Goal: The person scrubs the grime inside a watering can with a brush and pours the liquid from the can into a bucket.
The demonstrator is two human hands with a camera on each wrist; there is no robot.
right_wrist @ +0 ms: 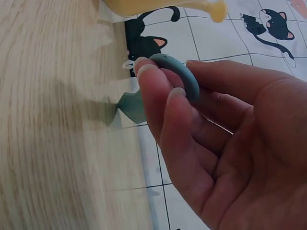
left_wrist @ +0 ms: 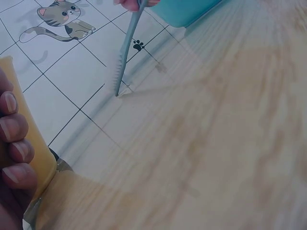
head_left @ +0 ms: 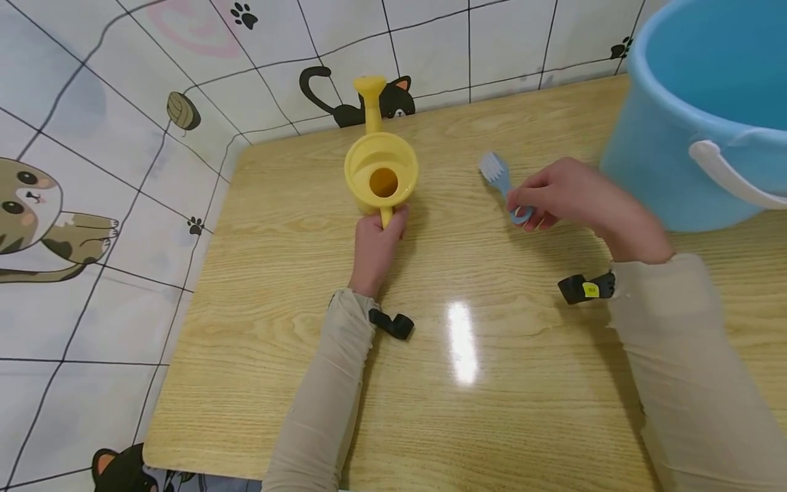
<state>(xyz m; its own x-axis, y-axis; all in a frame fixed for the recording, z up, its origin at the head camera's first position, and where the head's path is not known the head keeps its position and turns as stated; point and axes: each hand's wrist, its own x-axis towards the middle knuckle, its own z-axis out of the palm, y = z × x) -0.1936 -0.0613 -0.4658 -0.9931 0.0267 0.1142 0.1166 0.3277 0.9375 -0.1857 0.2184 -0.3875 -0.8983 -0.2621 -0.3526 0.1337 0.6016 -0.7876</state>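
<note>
A yellow toy watering can [head_left: 359,164] stands on the wooden table, its spout pointing toward the back wall. My left hand [head_left: 376,249] grips its handle; the left wrist view shows those fingers [left_wrist: 17,127] curled beside the yellow side [left_wrist: 41,155]. To the right, my right hand [head_left: 562,195] pinches a small blue brush [head_left: 501,179] with pale bristles by its ring-shaped handle end [right_wrist: 184,76]. The brush slants down, its bristled head [left_wrist: 118,72] close over the tabletop and directed away from me. Fingers partly hide the brush in the right wrist view.
A large light-blue bucket [head_left: 652,157] with a white handle [head_left: 732,174] stands at the right, just beyond my right hand. White tiled walls [head_left: 492,41] with cat drawings border the table [head_left: 258,328] at the back and left. Bright glare [head_left: 462,342] lies on the tabletop.
</note>
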